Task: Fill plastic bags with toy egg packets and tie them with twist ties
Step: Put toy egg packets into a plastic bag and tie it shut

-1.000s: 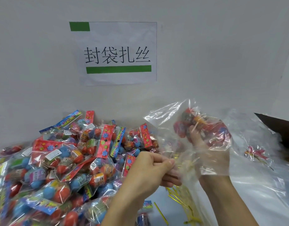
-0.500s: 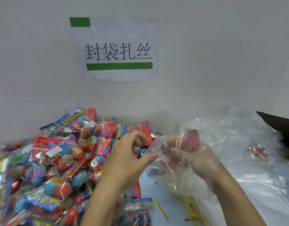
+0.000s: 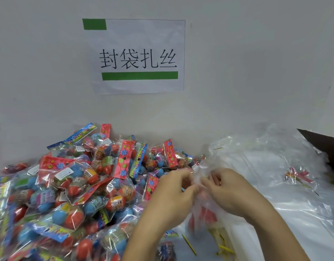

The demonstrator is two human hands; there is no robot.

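Note:
A clear plastic bag with red toy egg packets inside hangs between my hands at centre. My left hand and my right hand both pinch the bag's gathered neck near its top, fingertips almost meeting. A large heap of toy egg packets, red and blue eggs under colourful header cards, covers the left half of the table. Yellow twist ties lie on the table below my hands. Whether a tie is at the neck is too blurred to tell.
A pile of clear plastic bags spreads over the right side, with a small red and yellow bundle on it. A dark cardboard edge juts in at far right. A paper sign hangs on the white wall behind.
The bag with the packets came down from chest height to just above the table. My right hand left the bag's inside, and both hands closed in on its neck.

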